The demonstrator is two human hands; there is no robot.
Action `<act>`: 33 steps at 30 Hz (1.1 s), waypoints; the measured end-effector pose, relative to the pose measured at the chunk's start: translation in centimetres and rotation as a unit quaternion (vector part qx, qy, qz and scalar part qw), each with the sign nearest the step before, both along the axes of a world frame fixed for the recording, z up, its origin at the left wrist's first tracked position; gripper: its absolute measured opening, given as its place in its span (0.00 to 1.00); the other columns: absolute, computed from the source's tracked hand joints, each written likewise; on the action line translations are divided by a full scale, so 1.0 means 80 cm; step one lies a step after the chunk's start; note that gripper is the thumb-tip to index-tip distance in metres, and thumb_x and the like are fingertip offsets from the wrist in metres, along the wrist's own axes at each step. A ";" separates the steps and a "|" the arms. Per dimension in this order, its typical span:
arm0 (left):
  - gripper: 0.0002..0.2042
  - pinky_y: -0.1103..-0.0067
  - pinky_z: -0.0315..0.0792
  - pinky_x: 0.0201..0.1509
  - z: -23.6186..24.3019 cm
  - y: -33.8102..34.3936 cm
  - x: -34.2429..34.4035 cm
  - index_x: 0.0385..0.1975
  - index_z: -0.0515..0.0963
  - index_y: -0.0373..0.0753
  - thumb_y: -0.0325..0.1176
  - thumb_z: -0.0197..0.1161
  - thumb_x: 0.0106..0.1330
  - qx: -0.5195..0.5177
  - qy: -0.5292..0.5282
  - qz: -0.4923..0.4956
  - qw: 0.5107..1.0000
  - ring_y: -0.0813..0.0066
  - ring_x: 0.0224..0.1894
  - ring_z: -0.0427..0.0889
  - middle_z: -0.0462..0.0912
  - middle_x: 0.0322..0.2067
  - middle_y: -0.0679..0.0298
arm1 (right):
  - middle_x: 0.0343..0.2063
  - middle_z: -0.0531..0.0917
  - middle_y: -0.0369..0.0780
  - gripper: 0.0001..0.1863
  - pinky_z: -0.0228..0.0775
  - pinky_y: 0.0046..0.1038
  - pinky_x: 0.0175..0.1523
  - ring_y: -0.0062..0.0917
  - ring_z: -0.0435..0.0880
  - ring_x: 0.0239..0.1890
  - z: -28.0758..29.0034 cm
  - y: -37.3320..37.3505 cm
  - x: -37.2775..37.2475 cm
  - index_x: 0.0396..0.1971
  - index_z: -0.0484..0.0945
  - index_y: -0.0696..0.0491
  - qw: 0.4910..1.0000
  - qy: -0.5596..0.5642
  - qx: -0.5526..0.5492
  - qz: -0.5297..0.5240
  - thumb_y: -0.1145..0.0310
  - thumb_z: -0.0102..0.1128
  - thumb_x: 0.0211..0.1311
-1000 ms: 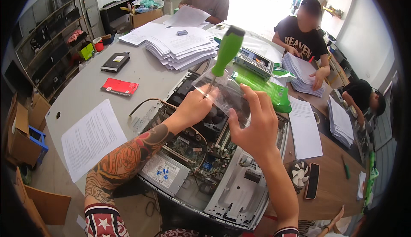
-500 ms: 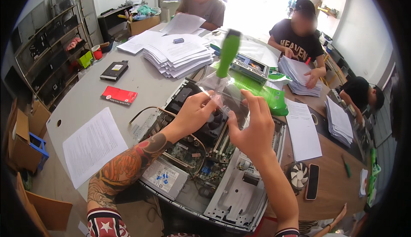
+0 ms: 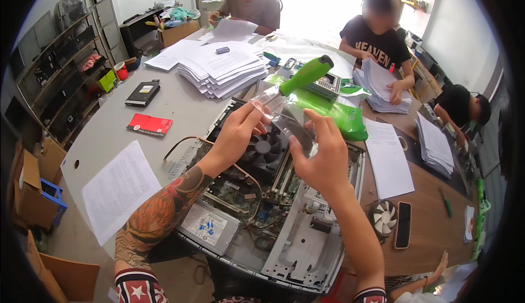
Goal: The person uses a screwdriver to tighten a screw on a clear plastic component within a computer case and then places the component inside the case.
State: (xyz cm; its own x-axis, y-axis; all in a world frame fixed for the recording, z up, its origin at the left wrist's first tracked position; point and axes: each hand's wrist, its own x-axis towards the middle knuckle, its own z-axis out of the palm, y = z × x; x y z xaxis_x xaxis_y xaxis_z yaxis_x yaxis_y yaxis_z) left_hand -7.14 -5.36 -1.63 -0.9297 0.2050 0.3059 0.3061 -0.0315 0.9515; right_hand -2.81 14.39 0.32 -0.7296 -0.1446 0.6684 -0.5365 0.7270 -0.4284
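Between my hands, above an opened desktop computer case, is a clear plastic package. A green-handled screwdriver sticks up out of it, tilted to the right; I cannot make out its shaft clearly through the plastic. My left hand pinches the package's left side with closed fingers. On the other side my right hand grips it between thumb and fingers. Below them the case shows a black cooling fan, a circuit board and a metal power supply.
Around the case lie paper stacks, a paper sheet, a red packet, a disc drive, a green package, a loose fan and a phone. Several people work around the table.
The screwdriver handle has swung from nearly upright to a tilt toward the right. Both my hands still hold the plastic package over the case.
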 end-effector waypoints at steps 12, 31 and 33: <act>0.11 0.83 0.73 0.47 0.000 -0.001 0.004 0.45 0.80 0.30 0.30 0.56 0.70 -0.044 0.027 -0.005 0.999 0.81 0.41 0.81 0.84 0.38 0.61 | 0.36 0.76 0.44 0.27 0.73 0.37 0.43 0.37 0.80 0.40 0.001 -0.002 0.003 0.52 0.71 0.56 0.998 -0.033 0.000 0.062 0.67 0.67 0.50; 0.05 0.84 0.76 0.42 -0.010 0.006 -0.002 0.36 0.82 0.30 0.23 0.62 0.65 -0.020 0.081 0.081 0.993 0.82 0.37 0.82 0.85 0.34 0.62 | 0.36 0.76 0.44 0.27 0.73 0.36 0.43 0.37 0.80 0.40 -0.002 -0.003 0.002 0.51 0.72 0.56 0.999 -0.016 -0.011 0.049 0.69 0.67 0.49; 0.05 0.83 0.76 0.42 -0.011 0.007 -0.002 0.36 0.82 0.30 0.23 0.62 0.65 -0.021 0.057 0.081 0.995 0.83 0.36 0.81 0.85 0.33 0.63 | 0.35 0.76 0.44 0.27 0.73 0.36 0.43 0.37 0.80 0.40 -0.001 0.000 0.001 0.51 0.72 0.56 0.999 -0.014 -0.010 0.043 0.68 0.67 0.49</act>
